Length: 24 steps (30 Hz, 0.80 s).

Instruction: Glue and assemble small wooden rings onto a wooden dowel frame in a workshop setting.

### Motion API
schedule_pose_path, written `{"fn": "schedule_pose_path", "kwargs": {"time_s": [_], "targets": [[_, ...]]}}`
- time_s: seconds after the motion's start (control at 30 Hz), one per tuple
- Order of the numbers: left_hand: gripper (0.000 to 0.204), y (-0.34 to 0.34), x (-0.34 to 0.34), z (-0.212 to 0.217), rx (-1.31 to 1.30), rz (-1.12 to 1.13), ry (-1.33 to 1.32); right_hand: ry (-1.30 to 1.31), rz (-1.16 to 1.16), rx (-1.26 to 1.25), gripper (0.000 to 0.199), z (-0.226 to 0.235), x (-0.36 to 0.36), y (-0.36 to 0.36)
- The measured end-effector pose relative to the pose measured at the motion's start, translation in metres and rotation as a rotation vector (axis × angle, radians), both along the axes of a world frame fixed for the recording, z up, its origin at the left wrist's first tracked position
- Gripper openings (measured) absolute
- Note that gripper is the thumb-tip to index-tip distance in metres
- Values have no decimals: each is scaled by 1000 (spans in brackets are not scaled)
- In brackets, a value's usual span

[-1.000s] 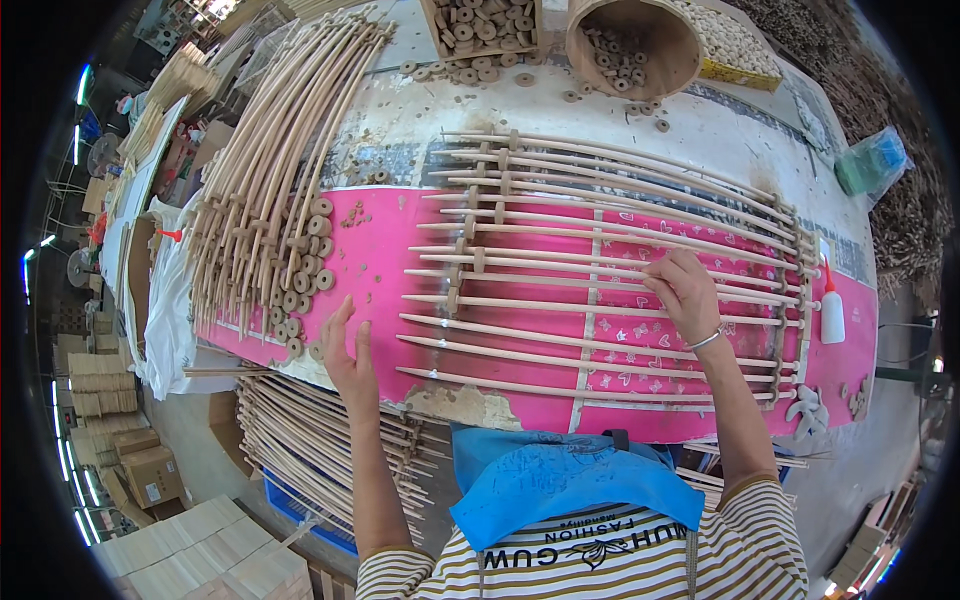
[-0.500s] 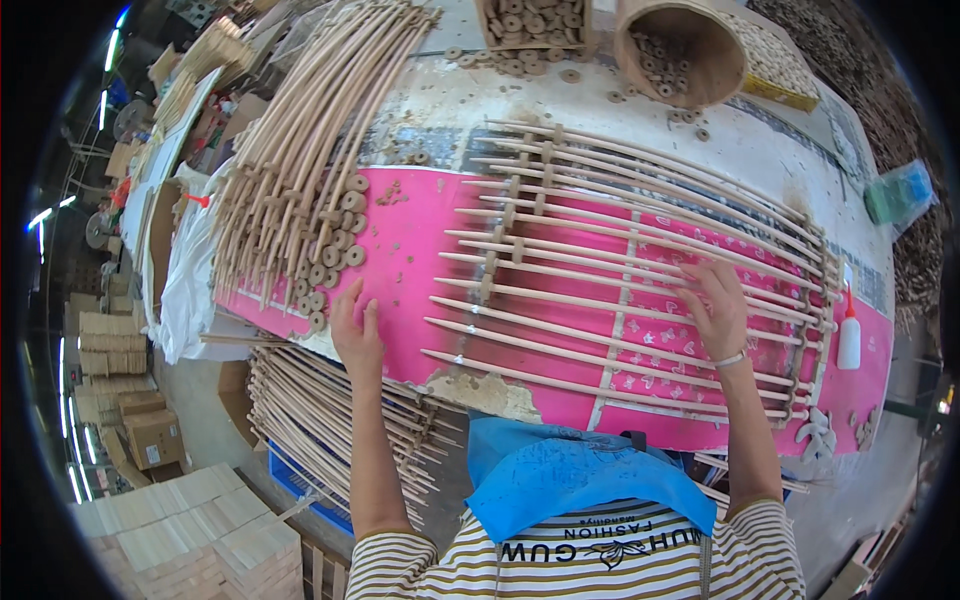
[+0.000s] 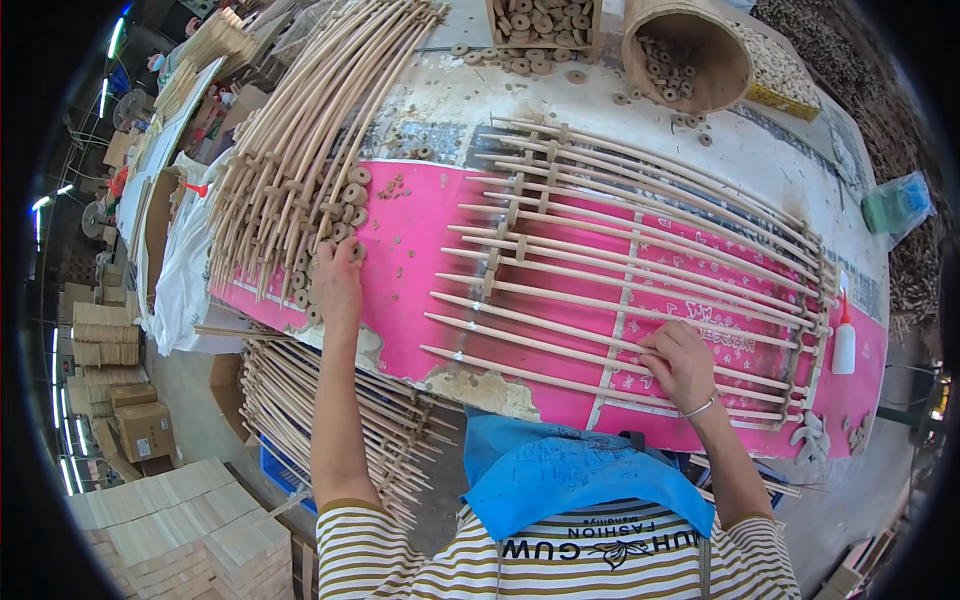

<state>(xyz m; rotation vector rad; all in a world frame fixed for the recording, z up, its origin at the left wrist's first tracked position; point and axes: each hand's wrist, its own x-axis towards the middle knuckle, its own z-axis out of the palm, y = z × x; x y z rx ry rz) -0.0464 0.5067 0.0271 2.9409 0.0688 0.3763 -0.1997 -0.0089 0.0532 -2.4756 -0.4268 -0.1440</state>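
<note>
My left hand (image 3: 337, 288) reaches to a row of round wooden rings (image 3: 354, 194) at the left of the pink sheet. Its fingertips are closed on one wooden ring, partly hidden by them. My right hand (image 3: 684, 368) is over a spread row of pointed wooden rods (image 3: 560, 257), its thumb and fingers pinched on one rod near the front. Small wooden rings (image 3: 491, 262) sit on several of these rods near their left tips. At their right ends the rods lie along a notched strip (image 3: 822, 340).
A thick pile of ringed rods (image 3: 300, 140) lies at the left. At the back stand a wooden box of rings (image 3: 497, 28) and a round tub (image 3: 630, 60). A white glue bottle (image 3: 844, 345) stands at the right. More rods (image 3: 320, 400) lie below the table's front edge.
My left hand has moved left and away from me to the rings, and its fingers have closed. My right hand has come left and nearer, from open over the rods to pinching one.
</note>
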Motion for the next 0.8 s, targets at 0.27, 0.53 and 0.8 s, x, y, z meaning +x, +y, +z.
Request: {"fn": "schedule_pose_path", "kwargs": {"time_s": [0.27,0.53,0.8], "targets": [[34,-52,-57,18,-1101,2,153,115,-73,129,14,8,-7,2],[36,-65,-81,13,-1588,98,390,104,-66,180,16,8,-7,6],[30,-78,-84,18,-1597,24,471,88,-51,174,17,12,-6,10]]}}
